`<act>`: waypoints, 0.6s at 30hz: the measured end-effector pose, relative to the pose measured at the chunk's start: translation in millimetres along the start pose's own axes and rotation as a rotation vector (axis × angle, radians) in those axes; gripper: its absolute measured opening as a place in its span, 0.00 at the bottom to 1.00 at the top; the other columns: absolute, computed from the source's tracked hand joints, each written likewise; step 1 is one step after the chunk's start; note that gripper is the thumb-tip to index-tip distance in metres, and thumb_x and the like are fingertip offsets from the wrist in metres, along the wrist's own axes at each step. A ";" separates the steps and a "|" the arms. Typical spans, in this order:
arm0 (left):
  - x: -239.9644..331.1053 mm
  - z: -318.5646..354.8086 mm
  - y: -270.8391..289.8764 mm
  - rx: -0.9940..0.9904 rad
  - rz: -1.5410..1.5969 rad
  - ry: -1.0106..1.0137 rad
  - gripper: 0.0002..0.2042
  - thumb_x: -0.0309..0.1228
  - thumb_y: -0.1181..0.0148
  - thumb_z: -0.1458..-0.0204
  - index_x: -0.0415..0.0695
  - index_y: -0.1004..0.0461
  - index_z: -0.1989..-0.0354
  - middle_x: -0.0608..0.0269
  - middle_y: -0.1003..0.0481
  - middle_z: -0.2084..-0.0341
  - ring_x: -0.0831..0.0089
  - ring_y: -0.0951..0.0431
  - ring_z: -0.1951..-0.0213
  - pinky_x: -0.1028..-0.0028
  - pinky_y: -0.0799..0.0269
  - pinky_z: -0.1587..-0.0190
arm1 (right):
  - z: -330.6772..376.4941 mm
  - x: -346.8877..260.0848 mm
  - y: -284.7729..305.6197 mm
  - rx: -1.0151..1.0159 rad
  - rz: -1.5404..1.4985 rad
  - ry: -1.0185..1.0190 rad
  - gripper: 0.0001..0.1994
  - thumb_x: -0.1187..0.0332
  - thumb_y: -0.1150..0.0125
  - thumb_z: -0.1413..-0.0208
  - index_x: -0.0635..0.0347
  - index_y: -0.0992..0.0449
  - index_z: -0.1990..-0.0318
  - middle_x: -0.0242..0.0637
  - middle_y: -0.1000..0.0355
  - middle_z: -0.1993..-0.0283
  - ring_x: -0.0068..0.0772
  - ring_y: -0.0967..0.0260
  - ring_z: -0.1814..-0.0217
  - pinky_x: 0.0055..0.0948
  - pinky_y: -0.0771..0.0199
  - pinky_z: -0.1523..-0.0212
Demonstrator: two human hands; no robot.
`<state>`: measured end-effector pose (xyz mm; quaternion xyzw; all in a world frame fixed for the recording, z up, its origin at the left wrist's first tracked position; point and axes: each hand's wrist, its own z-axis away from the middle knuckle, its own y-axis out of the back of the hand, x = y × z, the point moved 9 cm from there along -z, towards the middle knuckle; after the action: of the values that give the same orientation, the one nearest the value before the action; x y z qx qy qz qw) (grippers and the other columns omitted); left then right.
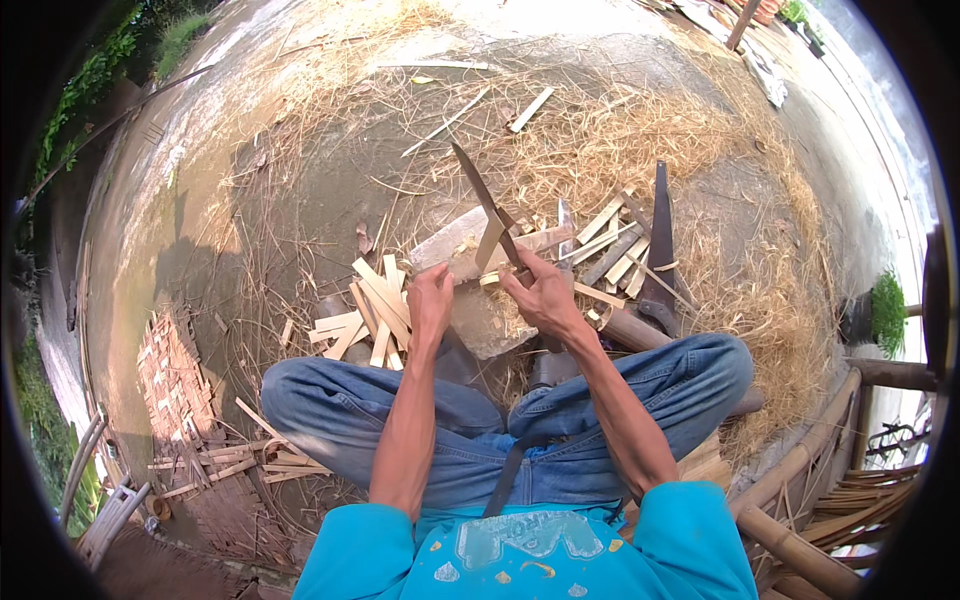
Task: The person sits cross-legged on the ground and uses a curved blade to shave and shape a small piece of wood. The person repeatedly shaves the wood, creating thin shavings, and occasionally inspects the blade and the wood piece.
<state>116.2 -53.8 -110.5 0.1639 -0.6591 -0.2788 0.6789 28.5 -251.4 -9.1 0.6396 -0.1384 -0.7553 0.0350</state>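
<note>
My right hand (547, 298) is wrapped around the handle of a long, dark-bladed machete (478, 186), whose blade points up and away to the left. A short, pale bamboo piece (489, 243) stands tilted against the blade. My left hand (431, 300) is closed, fingers pinched together, left of the machete; what it holds, if anything, I cannot make out. Between and beyond my hands lies a pale block (442, 240) with chips on it. Split bamboo strips (383, 303) are heaped beside my left hand.
Right of my hands, a handsaw (660, 225) lies by more cut bamboo pieces (622, 250). A second blade (565, 226) rests near them. Straw-like shavings (640, 140) cover the ground. A torn woven mat (175, 370) lies left; bamboo poles (800, 550) stand at lower right.
</note>
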 end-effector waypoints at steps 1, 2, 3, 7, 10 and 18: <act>-3.2 5.4 4.0 0.023 -0.005 -0.031 0.17 0.31 0.38 0.39 0.33 0.20 0.46 0.43 0.17 0.53 0.58 0.15 0.50 0.67 0.21 0.45 | 6.9 0.1 -6.9 -0.014 -0.035 -0.014 0.26 0.67 0.38 0.35 0.64 0.32 0.31 0.47 0.20 0.48 0.26 0.27 0.56 0.30 0.25 0.52; -5.3 5.9 5.1 0.034 -0.003 -0.019 0.17 0.32 0.38 0.39 0.34 0.20 0.46 0.44 0.17 0.54 0.58 0.15 0.50 0.67 0.21 0.45 | 9.6 -2.7 -9.0 -0.020 -0.063 -0.017 0.26 0.68 0.38 0.35 0.63 0.32 0.31 0.46 0.20 0.48 0.26 0.27 0.55 0.30 0.25 0.51; -7.4 5.7 6.3 0.046 -0.001 -0.006 0.17 0.32 0.38 0.39 0.34 0.19 0.46 0.44 0.17 0.54 0.58 0.15 0.50 0.67 0.21 0.45 | 10.3 0.6 -10.9 -0.015 -0.059 -0.039 0.26 0.67 0.38 0.35 0.63 0.32 0.31 0.46 0.20 0.48 0.26 0.27 0.55 0.30 0.25 0.50; 17.2 7.7 9.6 0.087 0.085 -0.002 0.16 0.34 0.39 0.37 0.34 0.18 0.48 0.47 0.15 0.58 0.64 0.14 0.53 0.70 0.21 0.48 | -1.5 6.3 1.0 0.010 -0.054 0.020 0.25 0.67 0.38 0.35 0.63 0.31 0.31 0.43 0.19 0.51 0.23 0.27 0.56 0.29 0.24 0.52; 38.8 5.8 19.6 0.143 0.154 0.028 0.17 0.37 0.41 0.34 0.35 0.17 0.49 0.52 0.14 0.62 0.70 0.15 0.57 0.73 0.22 0.51 | 5.8 22.5 -1.6 0.052 -0.147 0.073 0.24 0.66 0.37 0.34 0.59 0.30 0.32 0.20 0.36 0.76 0.12 0.44 0.79 0.21 0.44 0.80; 89.1 2.4 0.3 -0.211 0.515 -0.219 0.25 0.51 0.40 0.34 0.36 0.18 0.50 0.59 0.16 0.64 0.73 0.19 0.65 0.72 0.23 0.57 | 26.9 2.9 -11.3 -0.228 -0.270 -0.190 0.34 0.64 0.37 0.35 0.54 0.42 0.23 0.30 0.30 0.69 0.19 0.30 0.73 0.25 0.25 0.70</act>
<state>111.7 -106.2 -38.5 -0.1112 -0.7158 -0.1806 0.6653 3.1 -236.9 -10.8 0.5701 0.0325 -0.8209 -0.0074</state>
